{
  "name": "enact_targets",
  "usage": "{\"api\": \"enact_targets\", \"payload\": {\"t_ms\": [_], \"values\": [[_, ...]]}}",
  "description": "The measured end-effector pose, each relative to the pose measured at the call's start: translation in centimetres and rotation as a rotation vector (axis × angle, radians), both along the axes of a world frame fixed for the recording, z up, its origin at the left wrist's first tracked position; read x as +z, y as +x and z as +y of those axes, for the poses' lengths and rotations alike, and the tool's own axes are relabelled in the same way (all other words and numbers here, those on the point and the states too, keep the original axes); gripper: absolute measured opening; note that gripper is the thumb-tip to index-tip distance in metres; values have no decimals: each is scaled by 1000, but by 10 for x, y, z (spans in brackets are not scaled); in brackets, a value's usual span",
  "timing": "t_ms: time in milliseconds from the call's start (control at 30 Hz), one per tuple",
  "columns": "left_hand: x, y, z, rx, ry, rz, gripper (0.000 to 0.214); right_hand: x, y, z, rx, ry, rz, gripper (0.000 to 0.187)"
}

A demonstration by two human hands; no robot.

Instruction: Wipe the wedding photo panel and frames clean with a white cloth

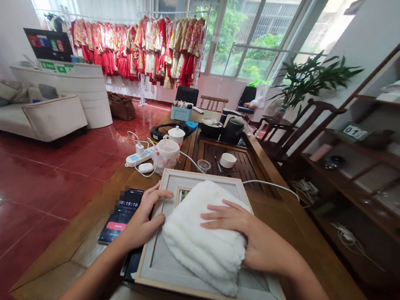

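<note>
A picture frame [144, 261] with a pale wooden edge and grey inner border lies on the wooden table. On top of it, a folded white fluffy cloth [195, 234] covers most of the middle; a small bit of picture shows at the cloth's upper left. My left hand [148, 215] grips the frame's left side, thumb and forefinger over the edge, other fingers partly hidden. My right hand [241, 230] lies on the cloth with its fingers stretched out and a little apart; its thumb is out of sight. Something dark sits beneath the frame's left side.
Left of the frame lies a phone [121, 216] showing a timer. Beyond are a power strip [139, 156], a pink-white cup [166, 154], a lidded white cup [175, 135] and a tea tray [207, 153] with a small white bowl [228, 160]. A white cable [273, 184] runs behind the frame.
</note>
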State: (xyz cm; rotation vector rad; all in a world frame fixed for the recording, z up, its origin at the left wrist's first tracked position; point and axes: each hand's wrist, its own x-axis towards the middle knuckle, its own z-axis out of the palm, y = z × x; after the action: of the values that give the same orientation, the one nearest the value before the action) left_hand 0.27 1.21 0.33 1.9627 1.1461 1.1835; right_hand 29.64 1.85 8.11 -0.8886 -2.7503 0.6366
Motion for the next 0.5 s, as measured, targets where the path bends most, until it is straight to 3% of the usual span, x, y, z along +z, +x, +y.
{"api": "enact_targets", "payload": {"t_ms": [267,500], "values": [[-1,-1,1,-6,-1,12,41,-6,-5,3,-129,135,-4,69],[1,0,1,-15,-14,-2,44,3,-1,-1,-10,37,-42,57]]}}
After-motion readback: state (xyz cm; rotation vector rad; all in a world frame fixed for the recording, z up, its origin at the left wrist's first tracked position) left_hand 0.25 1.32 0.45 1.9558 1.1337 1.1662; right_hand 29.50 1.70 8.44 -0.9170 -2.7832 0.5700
